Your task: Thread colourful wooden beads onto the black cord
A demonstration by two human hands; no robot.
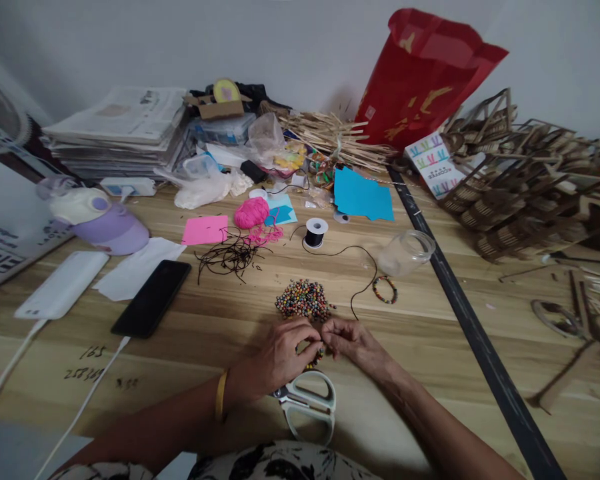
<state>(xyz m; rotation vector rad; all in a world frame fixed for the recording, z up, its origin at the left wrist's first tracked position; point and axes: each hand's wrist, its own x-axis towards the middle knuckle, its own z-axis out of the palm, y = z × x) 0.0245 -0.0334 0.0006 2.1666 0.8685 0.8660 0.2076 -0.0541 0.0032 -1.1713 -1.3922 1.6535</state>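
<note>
The left hand (290,350) seems to pinch the beaded strand (314,362) at its thumb, while the right hand's (353,340) fingertips close beside it on something too small to tell. Between bead pile (305,298) and scissors (307,404), this looks like fine work at the strand's end, calling next for steady, coordinated pinches.

a bead pile (304,300) bars the frame's centre, scissors (307,404) the lower centre; open tabletop (423,327) stretches right of centre.
</note>
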